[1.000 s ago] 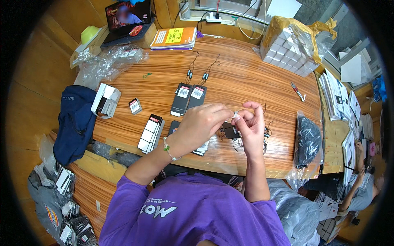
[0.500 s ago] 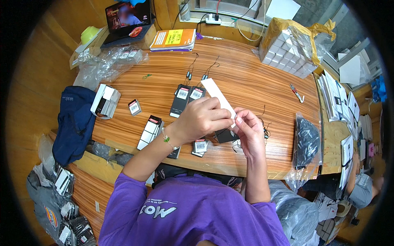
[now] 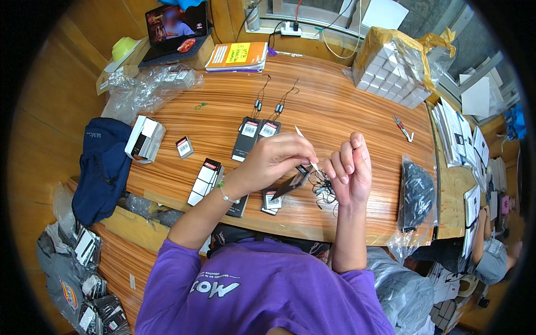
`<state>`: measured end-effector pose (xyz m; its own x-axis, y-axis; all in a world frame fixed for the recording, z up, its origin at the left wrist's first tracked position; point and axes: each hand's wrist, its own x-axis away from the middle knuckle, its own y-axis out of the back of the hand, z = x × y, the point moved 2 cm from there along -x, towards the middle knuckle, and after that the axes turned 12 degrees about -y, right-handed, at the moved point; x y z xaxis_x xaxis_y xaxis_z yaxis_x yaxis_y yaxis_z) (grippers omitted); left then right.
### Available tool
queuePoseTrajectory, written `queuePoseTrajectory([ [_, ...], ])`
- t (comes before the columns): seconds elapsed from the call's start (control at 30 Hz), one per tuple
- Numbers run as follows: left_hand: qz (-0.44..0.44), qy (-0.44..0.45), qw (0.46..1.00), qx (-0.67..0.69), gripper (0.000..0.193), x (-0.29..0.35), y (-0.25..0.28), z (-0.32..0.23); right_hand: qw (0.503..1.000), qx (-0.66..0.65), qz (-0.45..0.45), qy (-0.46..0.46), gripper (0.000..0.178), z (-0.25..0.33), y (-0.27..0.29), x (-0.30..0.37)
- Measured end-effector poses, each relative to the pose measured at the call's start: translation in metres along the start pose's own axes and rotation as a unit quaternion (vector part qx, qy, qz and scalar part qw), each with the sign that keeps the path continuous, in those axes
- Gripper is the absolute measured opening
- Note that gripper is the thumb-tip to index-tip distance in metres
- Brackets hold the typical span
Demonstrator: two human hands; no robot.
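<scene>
My left hand pinches a thin white card, now seen nearly edge-on. Just below those fingers a black hang tag tilts above the table; whether they hold it too is unclear. My right hand is raised beside it, fingers curled in a pinch, with what they grip too small to make out. A tangle of black cords lies between the hands. Two stacks of black labelled tags, a left stack and a right stack, lie beyond my left hand, their looped strings stretched away from me.
Small labelled cards and a black-and-white card stack lie near the table edge. A white box of cards stands left. Snips and a bagged black bundle lie right, with wrapped white boxes behind.
The white card has turned from flat-facing to nearly edge-on in my left hand. My right hand has let go of it and moved right and up. The black tag has tilted up.
</scene>
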<state>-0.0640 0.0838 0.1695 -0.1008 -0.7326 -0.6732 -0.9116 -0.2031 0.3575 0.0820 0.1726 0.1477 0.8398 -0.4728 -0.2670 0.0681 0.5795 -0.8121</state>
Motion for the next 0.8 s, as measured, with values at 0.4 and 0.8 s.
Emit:
queuePoseTrajectory([
  [0.4,0.005,0.078,0.996,0.052,0.018,0.014,-0.029,0.004,0.986,-0.157,0.033,0.047,0.012,-0.001,-0.001,-0.014],
  [0.8,-0.125,0.188,0.965,0.136,0.016,0.014,-0.023,0.009,0.990,-0.019,-0.072,0.123,0.008,0.016,-0.006,-0.005],
])
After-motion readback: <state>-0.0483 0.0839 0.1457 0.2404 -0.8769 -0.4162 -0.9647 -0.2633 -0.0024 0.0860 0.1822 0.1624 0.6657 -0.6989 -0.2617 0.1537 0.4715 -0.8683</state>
